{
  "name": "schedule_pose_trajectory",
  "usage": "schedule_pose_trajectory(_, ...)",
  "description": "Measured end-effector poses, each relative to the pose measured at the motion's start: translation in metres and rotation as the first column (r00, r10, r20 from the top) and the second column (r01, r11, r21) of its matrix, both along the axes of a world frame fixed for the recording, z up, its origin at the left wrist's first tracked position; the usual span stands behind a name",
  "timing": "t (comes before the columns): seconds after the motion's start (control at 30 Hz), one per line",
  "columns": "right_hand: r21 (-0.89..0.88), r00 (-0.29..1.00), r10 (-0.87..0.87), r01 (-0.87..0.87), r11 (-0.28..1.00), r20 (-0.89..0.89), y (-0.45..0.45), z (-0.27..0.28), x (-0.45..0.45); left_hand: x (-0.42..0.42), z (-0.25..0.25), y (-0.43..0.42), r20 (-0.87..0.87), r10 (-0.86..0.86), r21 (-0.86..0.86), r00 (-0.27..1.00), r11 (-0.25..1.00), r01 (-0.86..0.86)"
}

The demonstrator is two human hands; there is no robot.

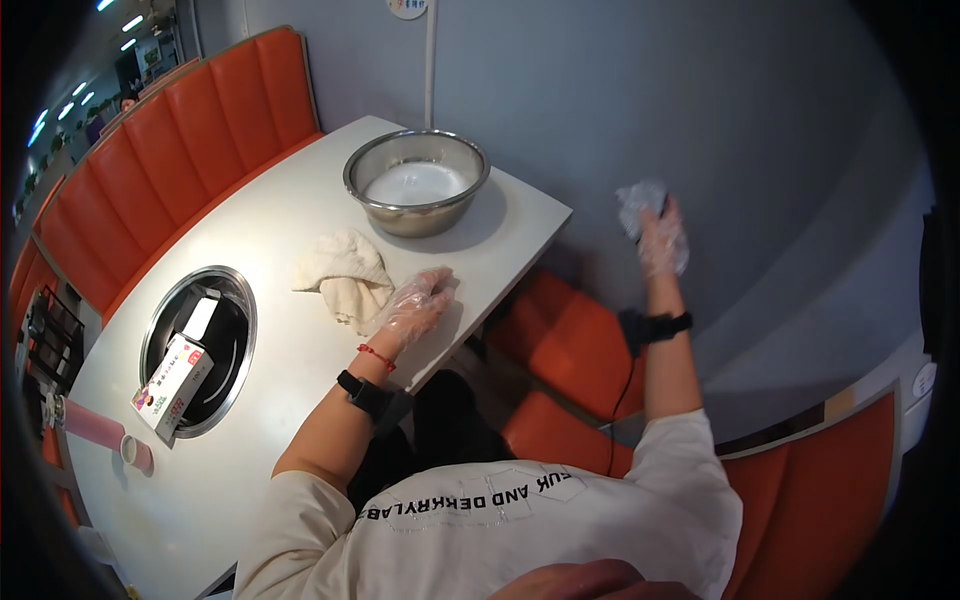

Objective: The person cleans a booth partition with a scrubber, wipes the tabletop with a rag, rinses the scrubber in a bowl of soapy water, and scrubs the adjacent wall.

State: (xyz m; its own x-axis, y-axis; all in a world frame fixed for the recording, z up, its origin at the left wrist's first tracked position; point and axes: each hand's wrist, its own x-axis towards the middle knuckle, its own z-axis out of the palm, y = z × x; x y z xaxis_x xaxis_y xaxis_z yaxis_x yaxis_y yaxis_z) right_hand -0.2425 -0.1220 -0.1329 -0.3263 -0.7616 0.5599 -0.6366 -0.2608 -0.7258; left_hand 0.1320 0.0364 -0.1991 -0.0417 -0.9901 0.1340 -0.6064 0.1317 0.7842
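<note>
My left hand, in a clear plastic glove, lies on the white table close to its edge, fingers stretched out. Just beside it is a crumpled cream towel; the glove's edge meets the cloth, and I cannot tell whether it presses on it. My right hand, gloved too, is held out by the grey wall. Its fingers are closed on a crumpled clear plastic wad. A steel basin with whitish liquid inside stands on the table beyond the towel.
A round recessed burner in the table bears an opened printed carton. A pink bottle and a small pink cup lie left. Orange seats stand below my right arm; an orange bench lines the far side.
</note>
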Motion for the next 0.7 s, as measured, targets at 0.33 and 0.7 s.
schedule_pose_trajectory(0.33, -0.281, 0.681, -0.519, 0.438, 0.854, -0.516, -0.073, 0.167, 0.006, 0.009, -0.009, -0.010, -0.325, 0.066, -0.015, 0.944, 0.997, -0.075)
schedule_pose_trajectory(0.7, -0.206, 0.644, -0.307, 0.230, 0.951, -0.701, -0.202, 0.074, 0.039, 0.009, 0.012, -0.013, -0.334, 0.110, 0.066, 0.936, 0.993, -0.093)
